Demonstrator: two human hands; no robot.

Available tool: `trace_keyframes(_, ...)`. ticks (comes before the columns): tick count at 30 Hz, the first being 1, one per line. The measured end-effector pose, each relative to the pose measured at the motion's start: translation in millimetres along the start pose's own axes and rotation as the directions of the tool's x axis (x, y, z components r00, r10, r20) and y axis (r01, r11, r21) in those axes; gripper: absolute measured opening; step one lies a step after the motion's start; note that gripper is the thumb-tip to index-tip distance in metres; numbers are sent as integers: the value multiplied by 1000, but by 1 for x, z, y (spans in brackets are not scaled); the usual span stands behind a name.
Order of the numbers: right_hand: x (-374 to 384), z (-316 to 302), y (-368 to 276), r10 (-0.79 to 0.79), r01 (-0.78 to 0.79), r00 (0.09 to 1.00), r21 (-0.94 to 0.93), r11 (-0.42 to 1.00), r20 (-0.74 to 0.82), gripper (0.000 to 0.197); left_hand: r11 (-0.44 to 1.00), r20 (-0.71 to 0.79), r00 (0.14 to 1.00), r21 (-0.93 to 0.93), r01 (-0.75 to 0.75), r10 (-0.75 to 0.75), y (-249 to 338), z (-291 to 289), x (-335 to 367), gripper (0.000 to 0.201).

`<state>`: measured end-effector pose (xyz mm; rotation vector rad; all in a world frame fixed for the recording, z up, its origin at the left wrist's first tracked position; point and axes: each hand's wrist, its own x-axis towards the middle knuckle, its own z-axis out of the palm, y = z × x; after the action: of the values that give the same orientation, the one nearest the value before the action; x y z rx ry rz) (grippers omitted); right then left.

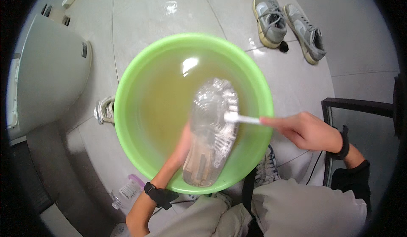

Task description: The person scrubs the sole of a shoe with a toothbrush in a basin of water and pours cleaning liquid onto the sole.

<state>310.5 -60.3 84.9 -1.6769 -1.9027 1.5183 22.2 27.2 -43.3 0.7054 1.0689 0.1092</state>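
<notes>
A wet shoe (207,126) is held sole up over the near right part of a green basin (126,131). My left hand (182,143) grips it from its left side, with the fingers hidden behind the shoe. White foam or wet shine covers the front and right side of the clear, ridged sole. In my right hand (303,131), closed around the handle, is a slim white brush (246,119). Its head touches the right edge of the sole. Cloudy yellowish water (165,97) lies in the basin below.
Two grey lace-up shoes (270,18) stand at the far right beside a small black object (283,47). Another shoe (105,109) shows left of the basin. A clear bottle (127,193) lies near left. A pale rounded fixture (53,71) stands left, a dark-framed panel (360,105) right.
</notes>
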Motion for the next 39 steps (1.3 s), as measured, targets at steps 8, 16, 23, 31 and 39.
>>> trace_keyframes(8, -13, 8, 3, -176, 173, 984, -100, 980, -17, 65, 999, 127, 991, 34, 36, -40, -10, -17, 2, 64)
trace_keyframes(16, -4, 19, 13, -176, 169, 977, -68, 983, -120, 68, 1000, 16, 1000, -5, 22, -22, 4, 3, -2, 64)
trace_keyframes(23, 0, 13, 15, -109, 71, 978, -206, 976, -177, 74, 996, -33, 997, -55, 63, -65, 5, 4, -3, 62)
trace_keyframes(31, 4, 23, 21, -161, 105, 967, -267, 958, -199, 73, 999, 36, 999, -49, 13, -12, 4, 4, -5, 60)
trace_keyframes(39, -7, 26, 1, -163, 170, 985, -299, 939, 49, 69, 999, 3, 999, 34, 35, -35, 14, 6, -9, 58)
